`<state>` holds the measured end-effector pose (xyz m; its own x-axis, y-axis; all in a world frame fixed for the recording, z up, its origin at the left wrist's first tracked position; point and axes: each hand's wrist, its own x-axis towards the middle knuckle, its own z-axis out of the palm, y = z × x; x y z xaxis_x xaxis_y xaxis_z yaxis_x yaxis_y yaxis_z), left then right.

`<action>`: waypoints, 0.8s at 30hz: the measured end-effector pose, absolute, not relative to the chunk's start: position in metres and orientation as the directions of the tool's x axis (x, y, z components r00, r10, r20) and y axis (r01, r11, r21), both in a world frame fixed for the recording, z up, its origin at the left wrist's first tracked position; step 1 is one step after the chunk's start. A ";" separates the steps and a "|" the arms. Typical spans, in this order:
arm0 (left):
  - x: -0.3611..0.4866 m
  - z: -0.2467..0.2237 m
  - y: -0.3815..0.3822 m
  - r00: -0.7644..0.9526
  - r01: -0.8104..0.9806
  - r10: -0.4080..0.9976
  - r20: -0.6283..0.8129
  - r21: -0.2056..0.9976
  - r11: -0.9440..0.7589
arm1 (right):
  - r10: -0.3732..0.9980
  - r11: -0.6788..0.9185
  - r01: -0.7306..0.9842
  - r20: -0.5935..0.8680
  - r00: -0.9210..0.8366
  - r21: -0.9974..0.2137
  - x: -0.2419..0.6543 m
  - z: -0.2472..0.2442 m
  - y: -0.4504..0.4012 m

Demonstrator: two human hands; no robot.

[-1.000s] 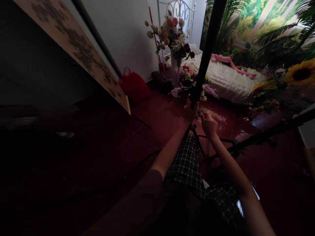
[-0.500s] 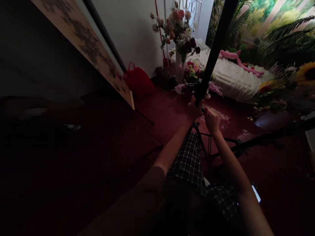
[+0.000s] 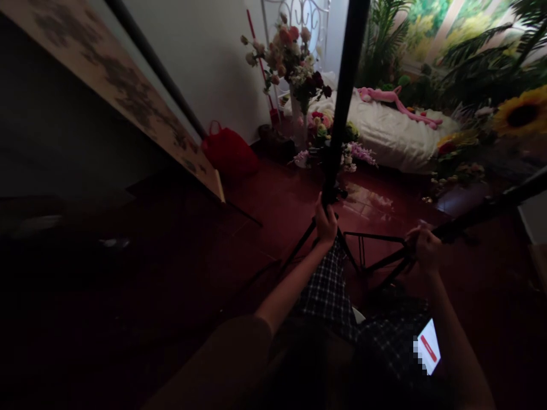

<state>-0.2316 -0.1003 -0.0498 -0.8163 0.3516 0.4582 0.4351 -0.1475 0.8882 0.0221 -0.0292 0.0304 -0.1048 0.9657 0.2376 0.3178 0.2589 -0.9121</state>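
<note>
A black upright pole stands on spread legs before me. My left hand is wrapped round its lower part. To the right, a second black stand leans at a slant, its folded legs pointing to the lower left. My right hand is at the leg joint of this stand, its fingers curled round it. A small knob sticks out of the upright pole just above my left hand. Dim light partly hides the fingertips of my right hand.
Flowers in a tall vase stand by the wall, near a red bag. Behind the pole is a white-draped bed with a pink plush toy. A patterned panel leans at left. A lit phone lies by my lap.
My right hand has left the upright pole and moved right onto the slanted stand. My left hand is now lower on the pole. The view has shifted, and more of the phone shows.
</note>
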 end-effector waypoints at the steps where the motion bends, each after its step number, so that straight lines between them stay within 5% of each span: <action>1: -0.218 -0.058 -0.105 -0.816 0.439 0.357 0.454 0.890 -0.127 | 0.982 0.183 0.222 0.186 -0.004 -0.958 0.037 0.030 -0.028; 5: -0.154 -0.074 -0.110 -0.694 0.494 0.495 0.523 0.846 -0.201 | 0.970 -0.024 -0.253 -0.083 0.227 -0.967 0.079 0.033 -0.027; 10: -0.077 -0.031 -0.063 -0.366 0.416 0.695 0.619 0.777 -0.473 | 0.969 -0.121 -0.413 -0.197 0.146 -0.902 0.107 0.053 -0.026; 13: -0.040 0.005 -0.014 -0.183 0.309 0.725 0.664 0.739 -0.599 | 0.968 -0.197 -0.442 -0.246 0.056 -0.875 0.114 0.073 -0.023; 17: -0.006 0.028 0.034 -0.073 0.190 0.807 0.586 0.803 -0.565 | 0.935 -0.339 -0.381 -0.352 -0.038 -0.860 0.115 0.089 -0.015; 24: 0.007 0.019 0.046 -0.160 0.162 0.793 0.588 0.808 -0.567 | 0.871 -0.482 -0.189 -0.445 -0.210 -0.855 0.121 0.098 -0.003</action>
